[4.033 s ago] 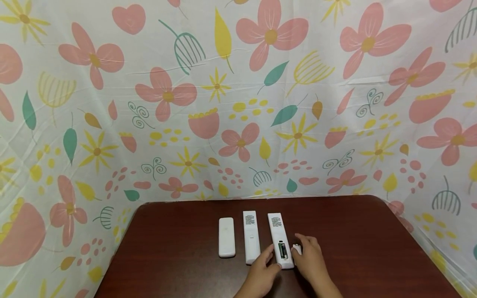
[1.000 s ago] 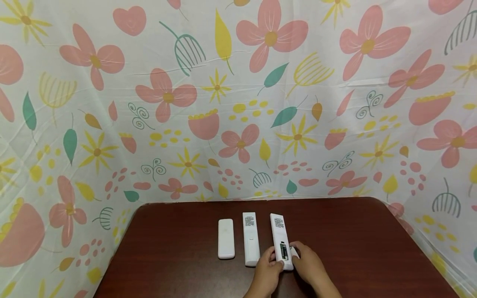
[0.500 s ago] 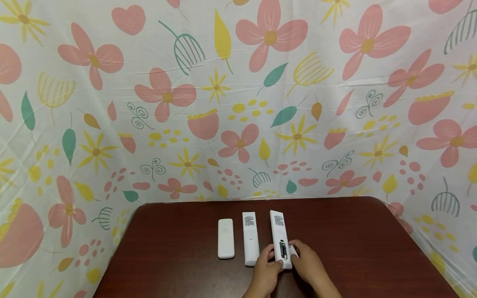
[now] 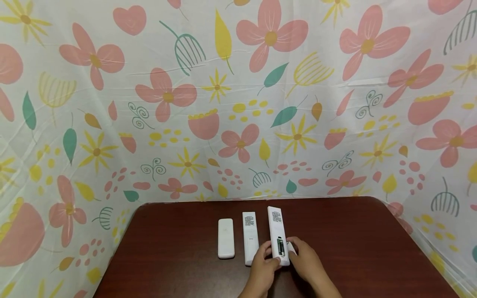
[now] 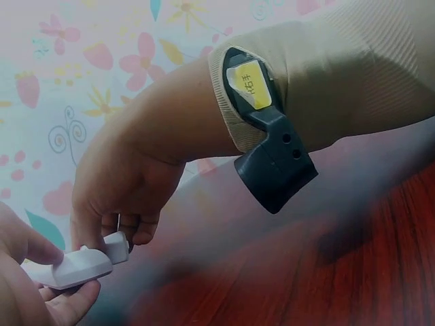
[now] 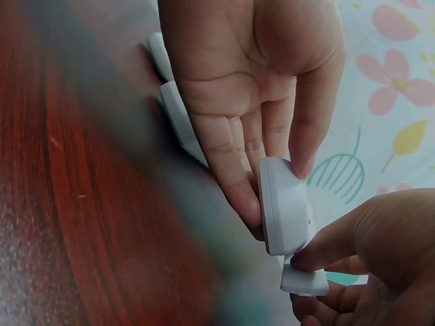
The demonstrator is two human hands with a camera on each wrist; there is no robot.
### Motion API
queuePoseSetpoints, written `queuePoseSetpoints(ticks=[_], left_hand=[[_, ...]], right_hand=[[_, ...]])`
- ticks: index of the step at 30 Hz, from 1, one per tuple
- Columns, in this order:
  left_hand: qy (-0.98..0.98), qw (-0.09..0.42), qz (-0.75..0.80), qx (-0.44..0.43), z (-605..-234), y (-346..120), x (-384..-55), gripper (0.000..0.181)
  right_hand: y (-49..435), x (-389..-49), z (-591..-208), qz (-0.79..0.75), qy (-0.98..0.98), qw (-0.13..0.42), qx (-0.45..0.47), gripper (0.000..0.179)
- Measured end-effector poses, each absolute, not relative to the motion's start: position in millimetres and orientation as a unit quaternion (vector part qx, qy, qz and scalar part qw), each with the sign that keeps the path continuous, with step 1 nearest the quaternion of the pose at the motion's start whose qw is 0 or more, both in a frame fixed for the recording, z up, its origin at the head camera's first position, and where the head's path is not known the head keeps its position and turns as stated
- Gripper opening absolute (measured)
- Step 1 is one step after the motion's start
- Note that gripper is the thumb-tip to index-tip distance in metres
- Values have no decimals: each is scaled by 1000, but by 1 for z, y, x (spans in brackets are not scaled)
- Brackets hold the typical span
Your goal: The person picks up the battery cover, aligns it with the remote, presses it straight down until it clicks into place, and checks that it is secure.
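A white remote control point(image 4: 276, 227) lies back side up in my left hand point(image 4: 260, 270), its battery compartment point(image 4: 280, 246) uncovered with a battery visible inside. The left thumb presses on the near end while the fingers curl under the left side. Between my right thumb and fingers point(image 4: 307, 260) is a small white battery cover point(image 4: 292, 248), pinched right beside the remote's right edge. In the right wrist view the cover point(image 6: 304, 280) sits just below the remote's end point(image 6: 285, 206). The left wrist view shows both hands meeting at this end point(image 5: 78, 267).
Left of the held remote, a second white remote point(image 4: 251, 242) lies back side up, its battery cover in place. Farther left is a shorter white remote point(image 4: 225, 239). All are at a dark red-brown wooden table point(image 4: 167, 248), with a flower-printed cloth point(image 4: 238, 107) behind.
Four seconds ago my left fingers rested along the remote's sides; now they grip it. It has shifted slightly left and away in the last half second. The cover stays in my right hand, closer in.
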State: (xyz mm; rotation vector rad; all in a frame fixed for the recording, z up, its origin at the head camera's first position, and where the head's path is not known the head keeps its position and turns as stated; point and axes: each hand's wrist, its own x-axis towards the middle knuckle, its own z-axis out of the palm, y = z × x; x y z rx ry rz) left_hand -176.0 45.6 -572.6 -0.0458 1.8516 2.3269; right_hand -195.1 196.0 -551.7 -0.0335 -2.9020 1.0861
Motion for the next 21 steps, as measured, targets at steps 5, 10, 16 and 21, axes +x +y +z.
queuePoseSetpoints(ticks=[5, 10, 16, 21], left_hand=[[613, 81, 786, -17, -569, 43, -176, 59], [612, 79, 787, -19, -566, 39, -178, 60], [605, 76, 792, -13, -562, 33, -179, 61], [608, 76, 791, -8, -558, 27, -180, 65]], right_hand=[[193, -194, -547, 358, -933, 32, -7, 39], [189, -196, -545, 368, -929, 36, -4, 37], [185, -199, -543, 380, -924, 35, -8, 37], [182, -199, -541, 393, -919, 43, -2, 38]])
